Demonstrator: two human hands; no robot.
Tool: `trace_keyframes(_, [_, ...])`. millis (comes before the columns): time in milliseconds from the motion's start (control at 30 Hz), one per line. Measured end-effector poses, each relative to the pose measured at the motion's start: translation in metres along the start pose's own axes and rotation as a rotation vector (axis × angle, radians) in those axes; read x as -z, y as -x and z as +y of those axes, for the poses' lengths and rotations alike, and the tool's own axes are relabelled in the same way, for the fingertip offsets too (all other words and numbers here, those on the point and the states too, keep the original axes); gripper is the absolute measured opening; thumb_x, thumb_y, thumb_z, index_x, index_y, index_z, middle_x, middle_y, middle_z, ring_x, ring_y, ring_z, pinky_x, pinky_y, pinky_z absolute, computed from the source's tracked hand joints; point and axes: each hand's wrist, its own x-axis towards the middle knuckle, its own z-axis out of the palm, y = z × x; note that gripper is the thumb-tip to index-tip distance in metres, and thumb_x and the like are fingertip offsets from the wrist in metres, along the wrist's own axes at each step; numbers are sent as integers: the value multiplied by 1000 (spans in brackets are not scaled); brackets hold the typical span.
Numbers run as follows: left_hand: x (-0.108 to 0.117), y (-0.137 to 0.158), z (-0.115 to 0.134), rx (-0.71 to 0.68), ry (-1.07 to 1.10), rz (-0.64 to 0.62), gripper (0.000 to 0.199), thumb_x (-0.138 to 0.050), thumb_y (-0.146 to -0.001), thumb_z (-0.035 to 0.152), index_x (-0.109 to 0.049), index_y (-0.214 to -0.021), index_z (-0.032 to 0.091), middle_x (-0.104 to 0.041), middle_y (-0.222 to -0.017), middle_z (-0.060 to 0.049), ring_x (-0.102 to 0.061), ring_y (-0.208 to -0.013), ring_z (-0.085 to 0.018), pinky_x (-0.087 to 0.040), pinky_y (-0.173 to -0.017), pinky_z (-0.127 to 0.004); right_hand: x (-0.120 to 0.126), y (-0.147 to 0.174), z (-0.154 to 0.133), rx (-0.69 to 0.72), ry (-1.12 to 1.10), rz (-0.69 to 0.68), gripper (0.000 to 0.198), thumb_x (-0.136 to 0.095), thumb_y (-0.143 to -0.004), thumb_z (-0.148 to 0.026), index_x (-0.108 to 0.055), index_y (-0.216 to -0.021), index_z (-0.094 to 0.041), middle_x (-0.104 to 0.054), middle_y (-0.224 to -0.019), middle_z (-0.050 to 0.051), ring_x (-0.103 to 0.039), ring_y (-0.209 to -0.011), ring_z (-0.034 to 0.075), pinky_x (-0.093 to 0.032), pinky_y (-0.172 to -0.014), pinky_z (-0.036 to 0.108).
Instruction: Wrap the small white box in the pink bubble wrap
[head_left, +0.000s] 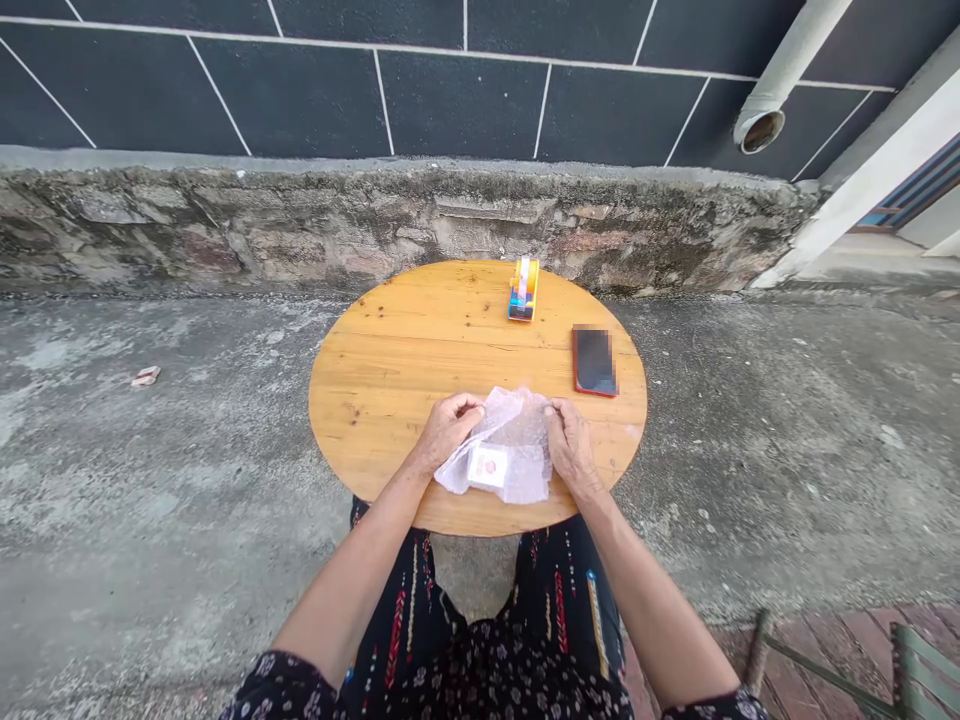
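A sheet of clear bubble wrap [525, 425] lies crumpled at the near side of the round wooden table. On its lower part rests a small white box [487, 466] with a reddish print on top. My left hand [452, 428] pinches the wrap's upper left edge between thumb and fingers. At the opposite edge, my right hand [569, 437] grips the wrap with curled fingers. Neither hand touches the box.
The wooden table [405, 350] carries a tape dispenser [523, 290] at its far edge and a phone [594, 360] in a red case at the right. Behind stands a stone-based wall [300, 230] with a pipe [772, 110]. A chair [915, 665] shows at lower right.
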Motion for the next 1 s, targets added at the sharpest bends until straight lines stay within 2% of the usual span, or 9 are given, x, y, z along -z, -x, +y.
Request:
trace_keyframes(233, [5, 6, 3, 16, 73, -6, 23, -64, -80, 35, -66, -93, 16, -69, -89, -4, -62, -80, -17, -47, -74, -27, -1, 0, 3, -35, -18, 5, 24, -42, -91, -33, -59, -98, -19, -65, -79, 3, -56, -67, 17, -43, -66, 31])
trace_keyframes(367, [12, 17, 12, 61, 56, 7, 27, -66, -80, 39, -65, -96, 17, -69, -92, -4, -63, -83, -17, -47, -75, -27, -3, -1, 5, -59, -79, -6, 28, -46, -88, -32, -57, -110, -18, -68, -88, 5, -57, -63, 16, -44, -62, 31])
trace_keyframes(467, [18, 24, 20, 71, 31, 45, 30, -66, -79, 43, -65, -95, 17, -69, -90, -4, -63, -82, -17, -47, -74, -27, -4, -1, 5, -54, -77, -6, 30, -47, -87, -32, -57, -112, -17, -67, -84, 4, -53, -58, 15, -44, -60, 30])
trace_keyframes(600, [23, 26, 30, 78, -145, -36, 31, -65, -78, 44, -67, -91, 17, -70, -88, -4, -64, -80, -19, -47, -71, -28, -4, -1, 3, -35, -24, -40, 26, -48, -88, -34, -63, -101, -17, -59, -65, 0, -51, -55, 15, -42, -58, 29])
trace_keyframes(733, [22, 23, 36, 16, -361, -132, 24, -68, -75, 38, -69, -87, 18, -71, -85, -4, -64, -80, -20, -48, -72, -29, -4, -1, 3, -31, -4, -52, 26, -50, -87, -37, -65, -97, -18, -57, -61, -1, -53, -57, 16, -43, -58, 28])
trace_keyframes(867, [19, 24, 35, -74, -368, -40, 15, -59, -79, 29, -68, -77, 18, -70, -80, -2, -63, -77, -18, -47, -71, -27, -5, -2, 7, -16, 0, -53, 26, -50, -86, -34, -66, -98, -17, -62, -68, 2, -56, -61, 17, -45, -62, 29])
trace_keyframes(1000, [24, 31, 31, -60, -285, 75, 16, -59, -79, 30, -67, -75, 18, -65, -70, 0, -59, -67, -15, -43, -61, -23, -6, -2, 11, -2, 8, -60, 24, -50, -86, -32, -66, -97, -18, -64, -71, 2, -56, -62, 16, -46, -63, 29])
